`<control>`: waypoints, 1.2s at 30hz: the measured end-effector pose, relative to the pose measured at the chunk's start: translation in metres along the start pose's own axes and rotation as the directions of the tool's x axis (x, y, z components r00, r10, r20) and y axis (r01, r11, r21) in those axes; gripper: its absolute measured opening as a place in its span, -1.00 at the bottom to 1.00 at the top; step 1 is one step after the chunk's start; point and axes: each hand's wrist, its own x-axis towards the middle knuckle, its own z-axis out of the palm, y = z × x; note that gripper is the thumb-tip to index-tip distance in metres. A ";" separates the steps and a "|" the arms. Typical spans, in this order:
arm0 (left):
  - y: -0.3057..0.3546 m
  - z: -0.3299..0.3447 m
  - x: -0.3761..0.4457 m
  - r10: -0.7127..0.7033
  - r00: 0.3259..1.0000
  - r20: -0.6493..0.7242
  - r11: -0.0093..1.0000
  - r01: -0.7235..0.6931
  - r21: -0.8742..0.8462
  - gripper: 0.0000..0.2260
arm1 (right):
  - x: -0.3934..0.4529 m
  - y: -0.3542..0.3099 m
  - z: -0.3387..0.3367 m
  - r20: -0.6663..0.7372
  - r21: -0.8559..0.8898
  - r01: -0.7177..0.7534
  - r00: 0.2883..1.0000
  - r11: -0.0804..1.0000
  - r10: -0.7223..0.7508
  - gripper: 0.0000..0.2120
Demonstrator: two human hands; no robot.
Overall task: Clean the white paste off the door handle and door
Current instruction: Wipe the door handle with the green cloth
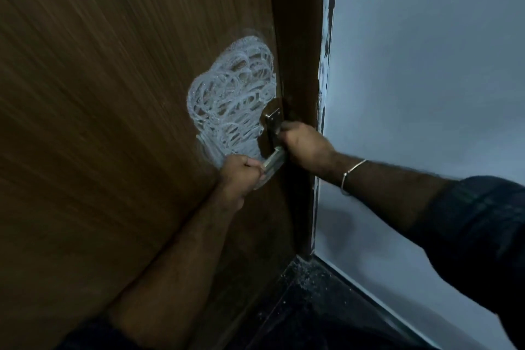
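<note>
Now, with left hand (241, 176) clamped round silver metal lever door handle (272, 160) and right hand (305, 148) closed beside its plate, wipe swirled white paste (230, 99) left of handle off brown wooden door (113, 122).

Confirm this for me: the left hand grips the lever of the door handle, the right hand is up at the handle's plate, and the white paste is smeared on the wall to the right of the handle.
Wrong on one point. The head view shows the white paste scribbled on the wooden door, left of the handle's plate, not on the wall. The rest stands: the left hand grips the lever, and the right hand is at the plate.
</note>
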 end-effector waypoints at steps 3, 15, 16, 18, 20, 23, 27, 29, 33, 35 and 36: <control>-0.003 -0.001 0.002 -0.053 0.998 0.019 0.991 0.055 -0.123 -0.77 | -0.011 -0.037 0.012 0.031 -0.006 0.190 0.981 0.982 -0.189 -0.78; -0.011 0.001 0.003 -0.194 0.975 0.108 0.927 0.219 -0.305 -0.73 | -0.004 -0.033 0.016 0.062 -0.159 0.264 0.964 0.951 -0.257 -0.76; -0.011 0.001 0.004 -0.195 0.975 0.103 0.925 0.217 -0.313 -0.72 | -0.006 -0.035 0.016 0.044 -0.159 0.305 0.952 0.939 -0.302 -0.76; -0.010 0.000 0.006 -0.194 0.977 0.084 0.915 0.212 -0.344 -0.71 | -0.014 -0.035 0.016 -0.003 -0.120 0.368 0.929 0.922 -0.371 -0.72; -0.011 0.001 0.005 -0.197 0.976 0.091 0.916 0.216 -0.338 -0.73 | -0.017 -0.030 0.014 -0.012 -0.046 0.395 0.918 0.918 -0.396 -0.72; -0.010 0.003 0.001 -0.185 0.978 0.092 0.915 0.206 -0.348 -0.75 | -0.012 -0.015 0.005 -0.050 0.182 0.281 0.960 0.942 -0.277 -0.82; -0.004 0.003 -0.005 -0.189 0.980 0.063 0.901 0.198 -0.387 -0.76 | -0.003 -0.006 0.009 -0.152 0.347 0.082 0.988 0.934 -0.030 -0.85; -0.002 0.002 -0.009 -0.194 0.977 0.084 0.898 0.211 -0.387 -0.78 | -0.002 -0.005 0.014 -0.213 0.528 -0.102 0.945 0.843 0.247 -0.89; -0.001 -0.002 -0.012 -0.182 0.980 0.077 0.908 0.197 -0.370 -0.83 | 0.019 -0.002 0.011 -0.375 0.601 -0.247 0.752 0.760 0.542 -0.88; 0.000 -0.002 -0.012 -0.186 0.980 0.068 0.916 0.198 -0.350 -0.82 | 0.027 -0.009 0.008 -0.473 0.496 -0.150 0.780 0.855 0.411 -0.82; 0.000 -0.002 -0.012 -0.187 0.980 0.069 0.918 0.199 -0.343 -0.82 | 0.028 -0.010 0.012 -0.481 0.415 -0.086 0.825 0.906 0.298 -0.78</control>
